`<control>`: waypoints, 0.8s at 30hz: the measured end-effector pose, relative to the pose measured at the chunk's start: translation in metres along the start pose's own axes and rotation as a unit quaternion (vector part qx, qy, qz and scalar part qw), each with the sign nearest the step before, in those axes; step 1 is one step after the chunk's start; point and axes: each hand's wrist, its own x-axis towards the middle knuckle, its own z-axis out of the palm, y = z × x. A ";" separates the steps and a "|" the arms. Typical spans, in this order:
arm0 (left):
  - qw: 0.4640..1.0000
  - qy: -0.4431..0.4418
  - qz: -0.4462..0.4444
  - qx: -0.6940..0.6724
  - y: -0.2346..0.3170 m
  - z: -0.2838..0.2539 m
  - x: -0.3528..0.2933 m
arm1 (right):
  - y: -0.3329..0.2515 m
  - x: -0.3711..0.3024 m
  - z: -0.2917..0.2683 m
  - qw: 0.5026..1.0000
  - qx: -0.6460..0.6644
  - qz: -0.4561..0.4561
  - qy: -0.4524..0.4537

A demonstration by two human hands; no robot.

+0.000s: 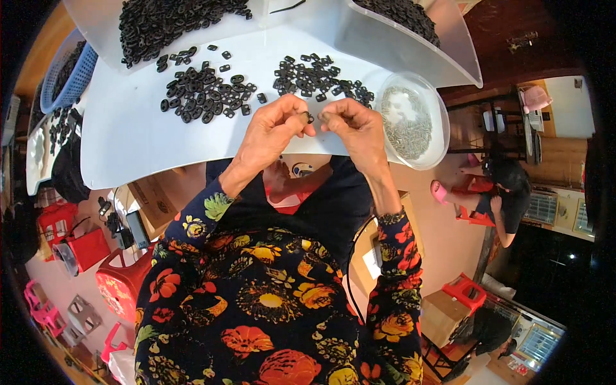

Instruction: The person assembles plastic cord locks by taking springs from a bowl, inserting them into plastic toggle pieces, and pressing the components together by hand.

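My left hand (274, 127) pinches a small black plastic part (310, 118) between thumb and fingertips, above the front edge of the white table (128, 144). Close beside it on the right, my right hand (354, 123) has thumb and forefinger pressed together; whatever they hold is too small to make out. Beyond my left hand lies a loose pile of black oval parts (199, 93). A second pile of black parts (308, 76) spreads just beyond both hands. To the right of my right hand stands a round clear tub (440, 131) with many small silvery metal pins (410, 138).
Two translucent bins, one at the far left (102, 38) and one at the far right (391, 48), hold heaps of black parts. A blue basket (80, 70) stands at left. Red stools (119, 279) and cardboard boxes (151, 202) occupy the floor. Another person (507, 186) sits at right.
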 end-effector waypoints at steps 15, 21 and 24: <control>0.998 -0.011 -0.016 0.055 -0.002 0.002 0.000 | -0.010 0.014 -0.005 0.995 0.018 -0.014 -0.099; 0.998 -0.013 0.001 0.061 -0.001 0.003 -0.002 | -0.015 0.013 0.000 0.996 -0.013 -0.008 -0.086; 0.999 -0.008 0.001 0.047 -0.003 0.004 -0.003 | -0.018 0.012 0.000 0.995 -0.043 -0.023 -0.090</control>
